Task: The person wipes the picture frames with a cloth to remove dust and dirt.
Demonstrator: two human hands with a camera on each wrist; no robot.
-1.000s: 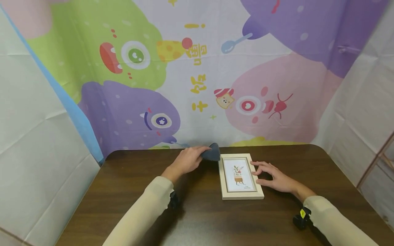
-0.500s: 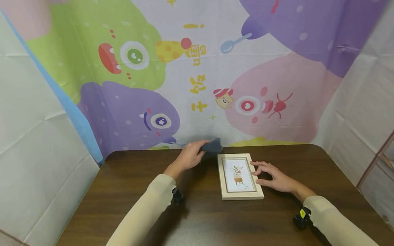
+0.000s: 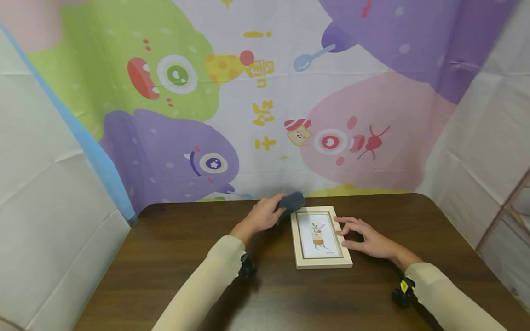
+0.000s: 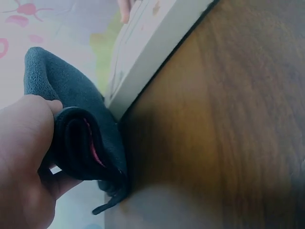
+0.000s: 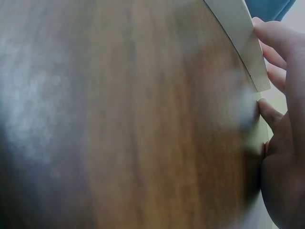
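The left hand [image 3: 262, 215] grips a folded dark grey cloth [image 3: 291, 202] — the thumb and curled fingers pinch the folds together, and in the left wrist view the cloth [image 4: 76, 138] hangs out of the fist and touches the near corner of the picture frame [image 4: 152, 43]. The frame [image 3: 320, 236] lies flat on the dark wooden table [image 3: 165, 257], a little right of the middle, with a small plant print under its front pane. The cloth is at the frame's far left corner, just over its edge.

The right hand [image 3: 366, 236] rests on the right side of the frame with the fingers spread and almost straight; the fingertips touch the pale border and hold nothing. In the right wrist view the fingers [image 5: 281, 52] lie against the frame's edge [image 5: 238, 38], but this view is blurred, so I cannot say how hard they press.

The cloth seems soft, light and easy to bunch, so a pinch on the folds is enough. The frame looks stiff and rather light, probably with a fragile pane — it is safer to hold it by the wooden border, not by the middle.

Behind the table hangs a colourful cartoon backdrop [image 3: 265, 92].
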